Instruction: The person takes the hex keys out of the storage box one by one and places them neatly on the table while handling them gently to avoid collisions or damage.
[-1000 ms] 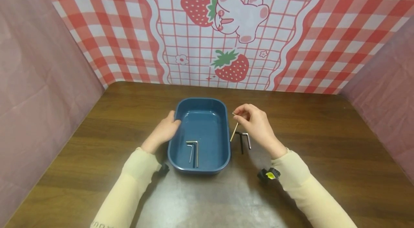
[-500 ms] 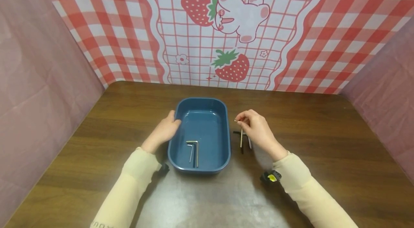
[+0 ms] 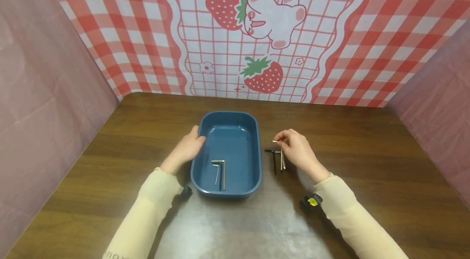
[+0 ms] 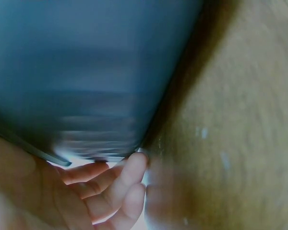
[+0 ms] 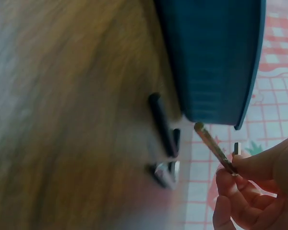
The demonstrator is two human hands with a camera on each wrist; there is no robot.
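Observation:
My left hand [image 3: 185,144] grips the left side of a deep blue tray [image 3: 235,140], its thumb at the rim; the left wrist view shows the fingers against the outer wall. Inside the tray, near its front, lie a larger brass-toned hex key [image 3: 224,175] and a smaller silver hex key [image 3: 216,175]. To the right of the tray my right hand [image 3: 297,151] pinches a brass-toned hex key [image 5: 216,149] near its bend, the long arm pointing down. Under and beside it on the table are a black hex key [image 3: 274,163] and a silver hex key [image 5: 165,175], partly covered by the held one.
The brown wooden table [image 3: 367,161] carries everything. Behind it hangs a red-and-white checked cloth [image 3: 220,47] with strawberries, and pink fabric [image 3: 55,67] closes off both sides. Each wrist wears a small dark device, such as the right camera [image 3: 311,202].
My right hand has moved right and toward me, away from the tray's side, with the brass-toned hex key still pinched. My left hand and the tray have stayed put.

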